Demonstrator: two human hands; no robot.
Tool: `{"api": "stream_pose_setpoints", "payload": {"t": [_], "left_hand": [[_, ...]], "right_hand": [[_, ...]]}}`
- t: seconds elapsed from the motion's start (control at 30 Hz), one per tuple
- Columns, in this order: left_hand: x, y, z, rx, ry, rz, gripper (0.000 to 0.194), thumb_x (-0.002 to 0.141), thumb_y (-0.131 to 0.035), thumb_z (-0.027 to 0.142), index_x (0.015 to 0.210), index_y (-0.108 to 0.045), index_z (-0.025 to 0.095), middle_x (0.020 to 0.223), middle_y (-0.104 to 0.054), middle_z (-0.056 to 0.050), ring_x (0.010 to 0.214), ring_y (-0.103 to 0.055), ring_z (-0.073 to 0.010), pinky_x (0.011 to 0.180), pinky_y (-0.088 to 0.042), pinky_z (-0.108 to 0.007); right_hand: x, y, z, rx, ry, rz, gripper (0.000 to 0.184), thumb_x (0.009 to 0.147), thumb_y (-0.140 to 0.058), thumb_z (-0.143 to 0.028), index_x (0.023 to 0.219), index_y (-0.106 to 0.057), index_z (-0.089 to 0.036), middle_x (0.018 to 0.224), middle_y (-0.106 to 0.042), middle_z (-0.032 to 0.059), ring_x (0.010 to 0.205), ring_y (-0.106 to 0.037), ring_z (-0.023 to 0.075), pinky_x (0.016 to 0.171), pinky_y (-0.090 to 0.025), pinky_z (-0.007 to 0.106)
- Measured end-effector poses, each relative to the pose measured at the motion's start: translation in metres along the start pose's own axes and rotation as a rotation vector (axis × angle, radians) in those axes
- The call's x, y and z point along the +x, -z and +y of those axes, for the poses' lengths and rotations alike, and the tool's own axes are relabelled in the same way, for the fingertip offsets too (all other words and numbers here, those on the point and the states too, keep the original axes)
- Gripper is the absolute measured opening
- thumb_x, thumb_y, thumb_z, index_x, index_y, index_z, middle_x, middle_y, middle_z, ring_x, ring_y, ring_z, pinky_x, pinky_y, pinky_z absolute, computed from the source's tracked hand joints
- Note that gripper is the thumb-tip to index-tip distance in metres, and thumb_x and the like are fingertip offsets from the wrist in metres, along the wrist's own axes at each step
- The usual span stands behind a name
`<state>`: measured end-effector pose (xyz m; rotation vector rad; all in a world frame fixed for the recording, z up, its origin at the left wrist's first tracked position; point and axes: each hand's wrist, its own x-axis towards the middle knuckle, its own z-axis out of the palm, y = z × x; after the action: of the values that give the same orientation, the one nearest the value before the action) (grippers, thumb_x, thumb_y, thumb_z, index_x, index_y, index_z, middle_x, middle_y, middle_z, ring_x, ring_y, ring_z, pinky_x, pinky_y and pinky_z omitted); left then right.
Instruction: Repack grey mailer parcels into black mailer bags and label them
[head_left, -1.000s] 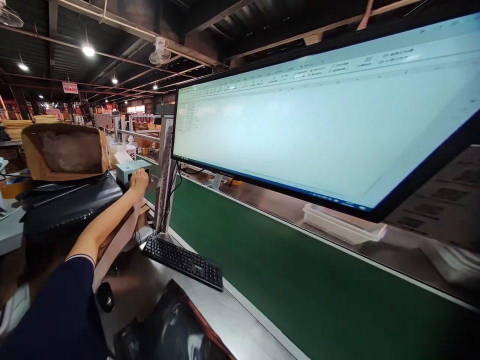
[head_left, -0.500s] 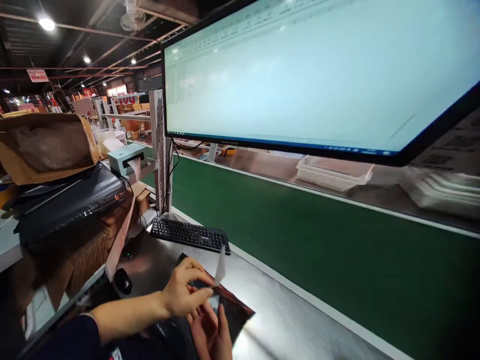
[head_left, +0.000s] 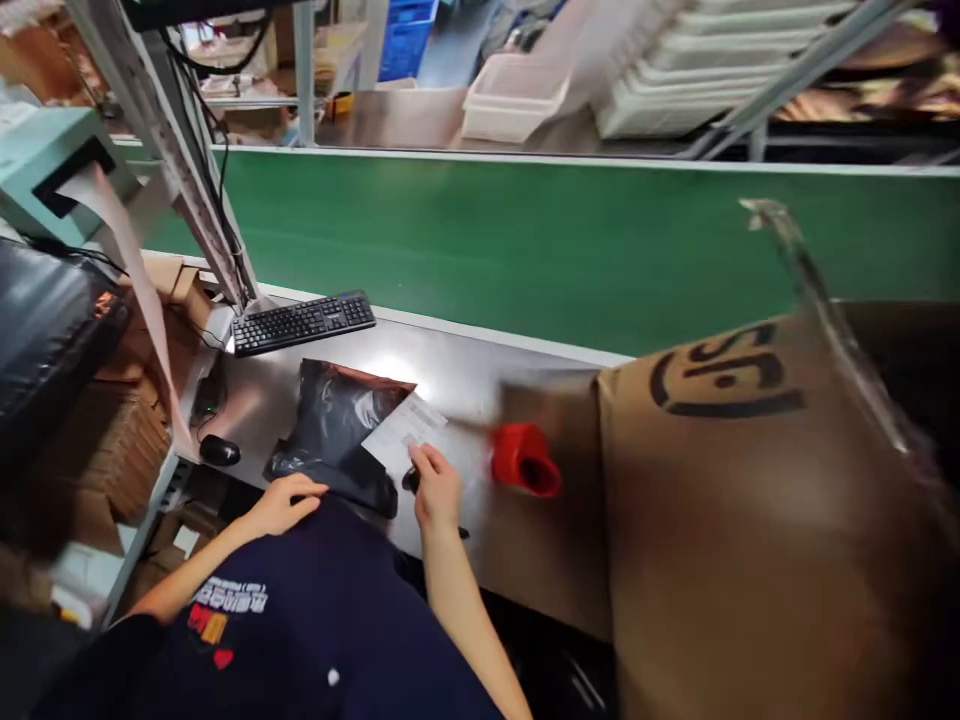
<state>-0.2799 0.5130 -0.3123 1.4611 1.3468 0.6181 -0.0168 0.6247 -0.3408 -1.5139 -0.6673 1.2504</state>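
The label (head_left: 405, 432) print is too blurred to read; the red object (head_left: 525, 460) is smeared.

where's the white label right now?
In the head view, the white label lies on the black poly bag at lower centre of the steel table, under the right hand, left of the red tape roll.

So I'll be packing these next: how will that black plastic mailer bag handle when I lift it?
The black mailer bag looks floppy: its film is wrinkled and it lies flat, so it would probably sag. Its glossy surface may be slippery. It seems light, since the left hand rests on its edge while the right hand presses the white label.
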Motion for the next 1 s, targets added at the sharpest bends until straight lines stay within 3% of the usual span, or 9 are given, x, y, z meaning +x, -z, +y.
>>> {"api": "stream_pose_setpoints", "payload": {"t": [0.13, 0.23, 0.33, 0.43, 0.53, 0.67, 0.77, 0.9, 1.0], "left_hand": [[0.001, 0.012, -0.015, 0.028, 0.08, 0.192, 0.036, 0.101, -0.058, 0.037, 0.119, -0.081, 0.016, 0.112, -0.079, -0.011, 0.101, -0.075, -0.0263, 0.091, -0.063, -0.041], [0.013, 0.026, -0.01, 0.129, 0.007, 0.275, 0.032, 0.101, -0.058, 0.034, 0.117, -0.08, 0.018, 0.114, -0.079, -0.011, 0.103, -0.074, -0.0246, 0.095, -0.063, -0.043], [0.033, 0.035, -0.002, 0.333, -0.061, 0.359, 0.031, 0.103, -0.055, 0.03, 0.121, -0.078, 0.021, 0.12, -0.079, -0.009, 0.113, -0.073, -0.0248, 0.105, -0.06, -0.047], [0.065, 0.025, 0.006, 0.518, -0.166, 0.377, 0.038, 0.106, -0.048, 0.025, 0.133, -0.073, 0.02, 0.136, -0.074, -0.01, 0.133, -0.066, -0.026, 0.118, -0.053, -0.05], [0.113, -0.002, 0.015, 0.665, -0.318, 0.245, 0.048, 0.109, -0.038, 0.022, 0.149, -0.063, 0.017, 0.155, -0.063, -0.013, 0.152, -0.051, -0.0258, 0.129, -0.041, -0.051], [0.176, -0.035, 0.019, 0.828, -0.271, 0.074, 0.058, 0.109, -0.043, 0.031, 0.164, -0.044, 0.01, 0.172, -0.037, -0.019, 0.164, -0.029, -0.0338, 0.134, -0.026, -0.061], [0.201, -0.043, 0.016, 0.864, -0.157, 0.055, 0.074, 0.106, -0.054, 0.043, 0.168, -0.034, 0.008, 0.177, -0.022, -0.022, 0.166, -0.018, -0.0393, 0.135, -0.017, -0.066], [0.198, -0.047, 0.015, 0.844, -0.198, 0.087, 0.081, 0.1, -0.066, 0.049, 0.168, -0.038, 0.014, 0.177, -0.022, -0.022, 0.165, -0.015, -0.0479, 0.131, -0.014, -0.074], [0.184, -0.06, 0.012, 0.761, -0.265, 0.1, 0.1, 0.08, -0.086, 0.06, 0.165, -0.046, 0.028, 0.174, -0.033, -0.02, 0.16, -0.017, -0.0586, 0.125, -0.018, -0.083]], "right_hand": [[0.022, -0.021, 0.006, -0.283, 0.029, -0.058, 0.029, 0.078, -0.077, -0.036, 0.082, -0.077, -0.007, 0.147, -0.061, 0.0266, 0.136, -0.057, 0.0291, 0.115, -0.041, 0.046], [0.028, -0.054, 0.011, -0.445, 0.031, -0.058, 0.01, 0.074, -0.081, -0.022, 0.072, -0.077, -0.013, 0.161, -0.05, 0.0234, 0.153, -0.037, 0.0389, 0.126, -0.027, 0.054], [0.023, -0.073, 0.019, -0.699, 0.08, -0.054, 0.015, 0.084, -0.078, -0.028, 0.076, -0.076, -0.015, 0.168, -0.04, 0.0214, 0.157, -0.028, 0.0419, 0.126, -0.024, 0.061], [0.016, -0.074, 0.029, -0.875, 0.242, -0.052, 0.022, 0.089, -0.077, -0.036, 0.082, -0.075, -0.015, 0.17, -0.036, 0.0221, 0.156, -0.028, 0.04, 0.126, -0.025, 0.059], [0.012, -0.069, 0.037, -0.976, 0.399, -0.041, 0.023, 0.093, -0.07, -0.036, 0.096, -0.074, -0.014, 0.168, -0.038, 0.0245, 0.155, -0.03, 0.0387, 0.126, -0.026, 0.058], [0.011, -0.046, 0.043, -0.935, 0.406, 0.048, 0.047, 0.094, -0.061, -0.04, 0.129, -0.065, -0.009, 0.16, -0.045, 0.0304, 0.149, -0.039, 0.041, 0.121, -0.033, 0.063], [0.006, -0.009, 0.039, -0.818, 0.367, 0.121, 0.065, 0.091, -0.057, -0.056, 0.133, -0.062, -0.008, 0.155, -0.05, 0.0326, 0.143, -0.045, 0.0444, 0.118, -0.035, 0.067], [-0.013, 0.046, 0.033, -0.703, 0.344, 0.165, 0.071, 0.088, -0.052, -0.069, 0.125, -0.066, -0.01, 0.151, -0.055, 0.032, 0.143, -0.049, 0.0468, 0.122, -0.033, 0.065], [-0.019, 0.077, 0.042, -0.609, 0.359, 0.165, 0.064, 0.078, -0.062, -0.072, 0.113, -0.069, -0.018, 0.139, -0.065, 0.0274, 0.139, -0.055, 0.0493, 0.122, -0.037, 0.065]]}}
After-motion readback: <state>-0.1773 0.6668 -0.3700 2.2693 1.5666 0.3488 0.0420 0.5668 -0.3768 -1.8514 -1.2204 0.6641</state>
